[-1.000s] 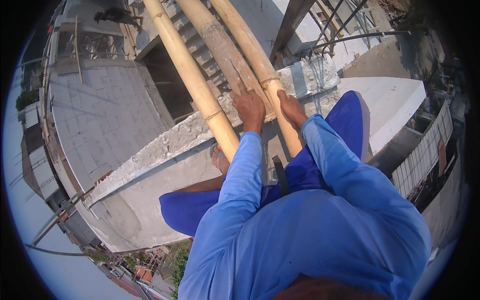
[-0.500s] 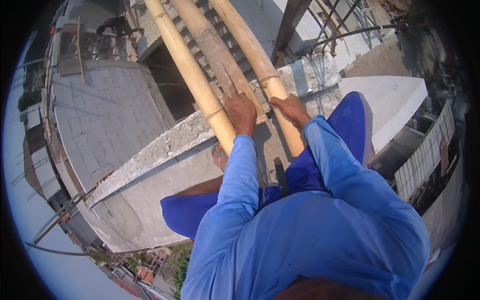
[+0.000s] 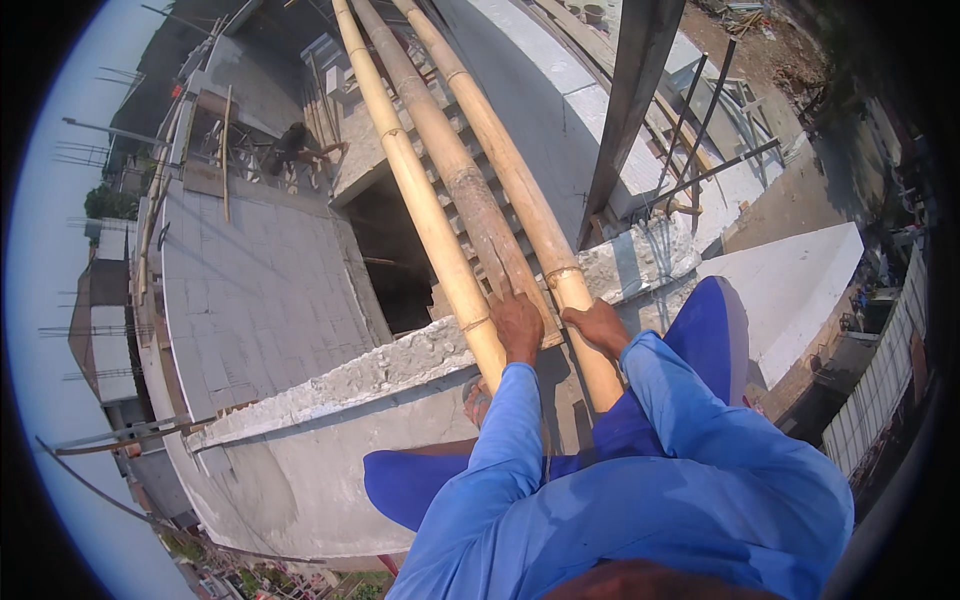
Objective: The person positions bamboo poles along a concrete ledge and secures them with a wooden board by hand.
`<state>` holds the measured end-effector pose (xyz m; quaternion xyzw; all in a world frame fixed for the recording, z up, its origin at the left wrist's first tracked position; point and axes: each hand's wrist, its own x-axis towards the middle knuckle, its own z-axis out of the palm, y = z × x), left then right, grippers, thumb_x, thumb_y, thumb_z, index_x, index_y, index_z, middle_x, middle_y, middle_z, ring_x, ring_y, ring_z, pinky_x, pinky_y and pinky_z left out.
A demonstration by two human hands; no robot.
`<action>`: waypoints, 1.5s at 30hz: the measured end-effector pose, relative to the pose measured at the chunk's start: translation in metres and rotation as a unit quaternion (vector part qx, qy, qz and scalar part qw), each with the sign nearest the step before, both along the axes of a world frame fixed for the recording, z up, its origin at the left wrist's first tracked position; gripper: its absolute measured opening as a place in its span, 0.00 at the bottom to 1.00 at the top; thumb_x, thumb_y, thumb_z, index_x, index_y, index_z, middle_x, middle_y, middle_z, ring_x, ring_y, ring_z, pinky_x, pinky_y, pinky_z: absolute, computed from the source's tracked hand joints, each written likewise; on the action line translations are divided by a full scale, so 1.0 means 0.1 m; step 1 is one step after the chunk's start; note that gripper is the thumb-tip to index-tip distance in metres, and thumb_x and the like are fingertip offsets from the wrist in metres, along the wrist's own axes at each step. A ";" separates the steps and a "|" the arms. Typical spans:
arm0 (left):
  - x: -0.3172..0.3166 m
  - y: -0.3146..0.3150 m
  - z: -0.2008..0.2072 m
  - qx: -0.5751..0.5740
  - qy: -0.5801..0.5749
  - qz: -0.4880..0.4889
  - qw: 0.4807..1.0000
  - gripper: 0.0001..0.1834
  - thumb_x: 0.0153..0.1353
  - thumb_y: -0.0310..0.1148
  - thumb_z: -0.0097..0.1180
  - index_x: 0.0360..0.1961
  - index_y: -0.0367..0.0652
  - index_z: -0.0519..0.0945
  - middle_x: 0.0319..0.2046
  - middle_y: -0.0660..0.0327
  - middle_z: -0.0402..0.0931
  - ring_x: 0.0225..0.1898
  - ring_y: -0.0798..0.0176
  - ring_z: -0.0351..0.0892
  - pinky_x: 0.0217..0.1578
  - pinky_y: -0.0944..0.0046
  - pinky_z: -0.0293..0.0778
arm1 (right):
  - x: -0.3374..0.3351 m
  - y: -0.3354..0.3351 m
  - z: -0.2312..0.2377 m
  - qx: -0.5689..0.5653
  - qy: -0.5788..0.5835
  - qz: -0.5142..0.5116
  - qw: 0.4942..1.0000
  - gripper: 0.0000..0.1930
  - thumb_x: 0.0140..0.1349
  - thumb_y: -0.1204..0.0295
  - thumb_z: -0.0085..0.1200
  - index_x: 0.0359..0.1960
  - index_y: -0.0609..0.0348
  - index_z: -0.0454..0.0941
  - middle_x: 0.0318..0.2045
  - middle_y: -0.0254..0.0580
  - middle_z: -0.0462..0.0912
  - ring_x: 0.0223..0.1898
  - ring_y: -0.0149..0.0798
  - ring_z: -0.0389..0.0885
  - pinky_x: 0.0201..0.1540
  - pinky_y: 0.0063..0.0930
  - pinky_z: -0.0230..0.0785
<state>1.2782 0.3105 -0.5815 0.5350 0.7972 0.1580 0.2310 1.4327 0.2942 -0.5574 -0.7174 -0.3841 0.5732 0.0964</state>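
Three bamboo poles run side by side from near my body over a rough concrete edge. A pale yellow pole lies on the left, a brownish weathered pole with a cracked end in the middle, and a tan pole on the right. My left hand is closed on the near end of the middle pole, beside the left one. With the thumb across its top, my right hand grips the right pole just below a joint. The undersides of both grips are hidden.
The poles cross a rough concrete ledge and a dark opening. Left of it spreads a grey block surface. A dark upright post and thin rods stand right. A person crouches far left. Ground shows far below.
The view has tilted outward, so more of the poles' far length shows and my hands sit lower in the picture. Both hands keep their places on the same poles.
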 end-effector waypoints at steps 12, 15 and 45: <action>-0.07 -0.12 0.04 0.031 0.097 -0.012 0.995 0.24 0.62 0.34 0.44 0.60 0.43 0.69 0.50 0.49 0.68 0.50 0.41 0.64 0.51 0.45 0.64 | -0.14 -0.09 -0.17 0.031 0.011 -0.006 0.999 0.32 0.42 0.53 0.61 0.36 0.78 0.78 0.35 0.68 0.81 0.39 0.56 0.83 0.42 0.40 0.74; -0.08 -0.12 -0.01 0.050 0.107 -0.023 0.993 0.23 0.63 0.35 0.43 0.59 0.42 0.69 0.50 0.50 0.69 0.51 0.42 0.63 0.51 0.44 0.62 | -0.15 -0.09 -0.21 0.037 -0.015 -0.001 0.999 0.31 0.42 0.53 0.60 0.36 0.78 0.79 0.34 0.67 0.81 0.38 0.55 0.83 0.41 0.40 0.74; 0.01 -0.15 -0.04 -0.015 0.099 0.014 0.995 0.24 0.64 0.41 0.44 0.60 0.49 0.70 0.56 0.59 0.68 0.57 0.52 0.63 0.51 0.44 0.61 | -0.13 -0.12 -0.24 0.043 0.009 0.045 0.998 0.30 0.40 0.61 0.64 0.43 0.73 0.74 0.35 0.62 0.80 0.38 0.53 0.81 0.43 0.38 0.73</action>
